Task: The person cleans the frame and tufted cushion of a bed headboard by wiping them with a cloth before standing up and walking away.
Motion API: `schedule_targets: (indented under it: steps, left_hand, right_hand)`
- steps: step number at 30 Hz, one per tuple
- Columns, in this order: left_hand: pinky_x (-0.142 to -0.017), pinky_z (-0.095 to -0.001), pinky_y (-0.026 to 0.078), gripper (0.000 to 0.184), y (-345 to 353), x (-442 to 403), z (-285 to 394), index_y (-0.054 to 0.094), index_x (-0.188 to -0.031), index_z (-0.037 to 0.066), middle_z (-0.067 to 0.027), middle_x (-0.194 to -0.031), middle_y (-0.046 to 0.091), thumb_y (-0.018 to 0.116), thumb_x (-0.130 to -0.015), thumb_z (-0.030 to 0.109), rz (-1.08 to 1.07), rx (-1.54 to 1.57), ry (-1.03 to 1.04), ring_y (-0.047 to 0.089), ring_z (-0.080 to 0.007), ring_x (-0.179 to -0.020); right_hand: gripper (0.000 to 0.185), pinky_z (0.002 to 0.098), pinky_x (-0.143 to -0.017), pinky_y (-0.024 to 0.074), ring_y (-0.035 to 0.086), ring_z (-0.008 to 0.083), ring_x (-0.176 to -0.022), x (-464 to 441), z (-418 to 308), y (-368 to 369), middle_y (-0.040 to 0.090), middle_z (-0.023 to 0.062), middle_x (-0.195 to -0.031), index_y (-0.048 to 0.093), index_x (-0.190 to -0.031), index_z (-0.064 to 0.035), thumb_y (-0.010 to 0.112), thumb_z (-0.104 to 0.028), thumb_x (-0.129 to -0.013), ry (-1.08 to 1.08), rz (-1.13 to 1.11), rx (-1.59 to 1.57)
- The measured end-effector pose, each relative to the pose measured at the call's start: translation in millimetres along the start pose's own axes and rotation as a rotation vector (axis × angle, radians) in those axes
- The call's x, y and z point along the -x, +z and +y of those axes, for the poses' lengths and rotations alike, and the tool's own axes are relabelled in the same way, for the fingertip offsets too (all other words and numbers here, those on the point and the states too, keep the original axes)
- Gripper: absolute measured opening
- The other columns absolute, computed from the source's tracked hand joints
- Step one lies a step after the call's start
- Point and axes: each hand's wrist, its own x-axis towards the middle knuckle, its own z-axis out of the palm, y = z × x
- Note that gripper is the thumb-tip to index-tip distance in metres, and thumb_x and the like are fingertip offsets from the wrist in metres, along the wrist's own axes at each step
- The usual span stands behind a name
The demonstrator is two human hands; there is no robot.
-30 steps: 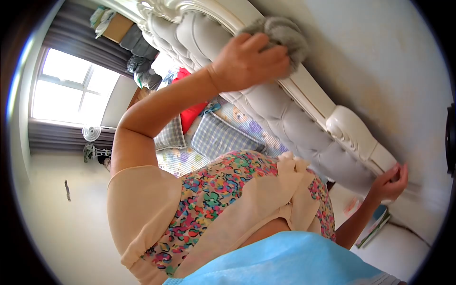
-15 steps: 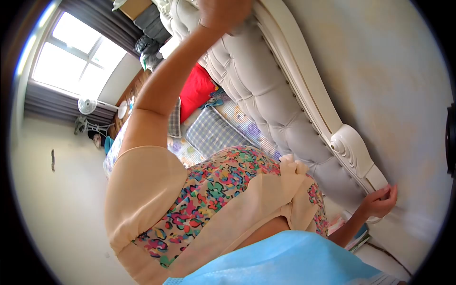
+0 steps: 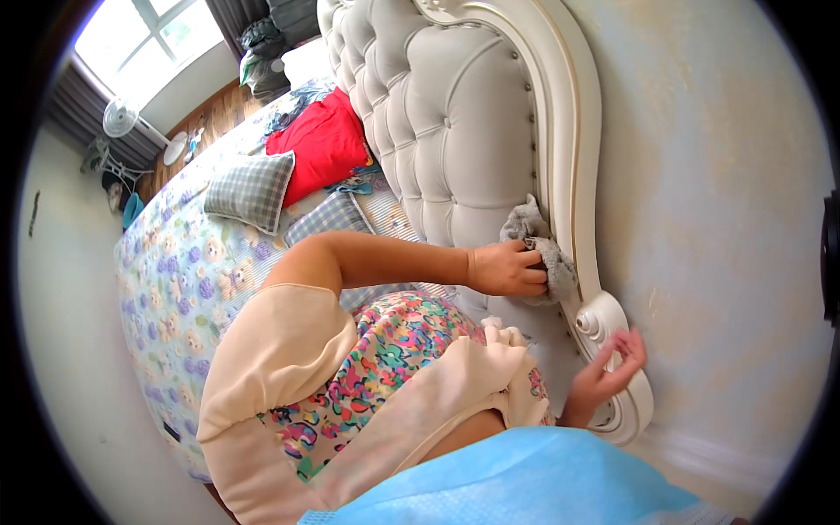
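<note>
My left hand reaches across and is closed on a grey cloth, pressed to the tufted grey headboard beside its cream frame. The cloth is bunched, with one part sticking up above the fingers. My right hand is lower right, by the scrolled end of the frame. Its fingers are loosely curled and apart, with nothing in them; whether it touches the frame I cannot tell.
A bed with a floral sheet lies left of the headboard, holding a red pillow and checked cushions. Beyond it stand a white fan and dark bags. A wall rises close on the right.
My left hand has come down along the headboard from the top of the view, and the cloth in it now shows. My view has shifted; my right hand appears further left and higher.
</note>
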Motion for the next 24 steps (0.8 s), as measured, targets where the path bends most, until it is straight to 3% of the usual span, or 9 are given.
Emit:
schedule_targets:
  steps: [2, 6, 8, 11, 13, 16, 20, 24]
  left_hand:
    - [-0.067, -0.0310, 0.046, 0.025, -17.3, 4.5, -6.2, 0.065, -0.104, 0.021, 0.0041, -0.097, 0.055, 0.062, -0.080, 0.023, -0.024, 0.009, -0.021, 0.051, -0.0176, -0.085]
    - [-0.067, -0.0317, 0.044, 0.023, -53.9, 4.3, -30.8, 0.063, -0.104, 0.020, 0.0042, -0.098, 0.053, 0.062, -0.082, 0.024, 0.049, -0.158, -0.171, 0.051, -0.0178, -0.088]
    - [-0.071, -0.0314, 0.046, 0.029, -85.5, 4.5, -47.5, 0.064, -0.111, 0.021, 0.0047, -0.104, 0.055, 0.062, -0.082, 0.024, 0.162, -0.213, -0.270, 0.053, -0.0179, -0.091]
    - [-0.077, -0.0340, 0.049, 0.035, -122.5, 28.6, -80.1, 0.064, -0.116, 0.023, 0.0046, -0.109, 0.057, 0.063, -0.081, 0.022, 0.151, -0.283, -0.344, 0.054, -0.0184, -0.093]
    - [-0.080, -0.0311, 0.049, 0.037, -90.4, 32.8, -99.0, 0.067, -0.113, 0.026, 0.0072, -0.113, 0.059, 0.067, -0.077, 0.021, 0.126, -0.383, -0.413, 0.056, -0.0158, -0.094]
    - [-0.083, -0.0353, 0.051, 0.039, -103.3, 59.8, -141.6, 0.067, -0.112, 0.023, 0.0044, -0.113, 0.061, 0.068, -0.075, 0.014, 0.073, -0.277, -0.660, 0.058, -0.0223, -0.100]
    - [-0.090, -0.0413, 0.052, 0.045, -161.5, 79.4, -202.4, 0.066, -0.116, 0.018, -0.0016, -0.115, 0.064, 0.073, -0.073, 0.008, 0.185, -0.126, -0.815, 0.059, -0.0309, -0.107]
    - [-0.097, -0.0450, 0.049, 0.048, -205.9, 86.1, -277.6, 0.065, -0.126, 0.011, -0.0120, -0.120, 0.066, 0.068, -0.078, 0.011, 0.451, -0.078, -1.039, 0.061, -0.0369, -0.113]
  right_hand:
    - [0.037, 0.0369, -0.093, 0.0477, 0.060, 0.0249, -0.103, -16.0, -25.4, 20.0, 0.062, 0.0153, -0.116, 0.051, -0.133, 0.0045, 0.060, -0.007, -0.099, -0.148, -0.200, 0.053]
    - [0.041, 0.0405, -0.097, 0.0461, 0.059, 0.0289, -0.109, -48.8, -45.9, 60.6, 0.060, 0.0171, -0.121, 0.051, -0.135, 0.0040, 0.062, -0.008, -0.097, -0.232, -0.260, 0.061]
    - [0.045, 0.0449, -0.100, 0.0448, 0.056, 0.0360, -0.117, -66.3, -64.2, 72.5, 0.056, 0.0197, -0.129, 0.051, -0.134, 0.0040, 0.066, -0.007, -0.093, -0.279, -0.246, 0.136]
    - [0.052, 0.0467, -0.103, 0.0431, 0.053, 0.0378, -0.120, -89.0, -81.9, 96.2, 0.054, 0.0205, -0.132, 0.049, -0.138, 0.0029, 0.068, -0.015, -0.093, -0.366, -0.230, 0.195]
    - [0.060, 0.0473, -0.102, 0.0428, 0.052, 0.0383, -0.120, -98.4, -25.2, 109.1, 0.053, 0.0204, -0.133, 0.047, -0.141, 0.0015, 0.070, -0.024, -0.093, -0.406, -0.189, 0.244]
    - [0.058, 0.0451, -0.102, 0.0426, 0.054, 0.0375, -0.115, -100.8, -19.6, 115.9, 0.054, 0.0180, -0.132, 0.047, -0.142, -0.0003, 0.070, -0.024, -0.094, -0.477, -0.053, 0.372]
    - [0.065, 0.0456, -0.097, 0.0474, 0.053, 0.0367, -0.118, -109.7, -45.8, 111.9, 0.053, 0.0184, -0.132, 0.048, -0.143, -0.0012, 0.074, -0.029, -0.090, -0.499, 0.044, 0.543]
    - [0.068, 0.0453, -0.096, 0.0480, 0.053, 0.0359, -0.118, -107.6, -55.2, 112.5, 0.053, 0.0184, -0.132, 0.047, -0.143, 0.0003, 0.073, -0.032, -0.090, -0.497, 0.051, 0.641]
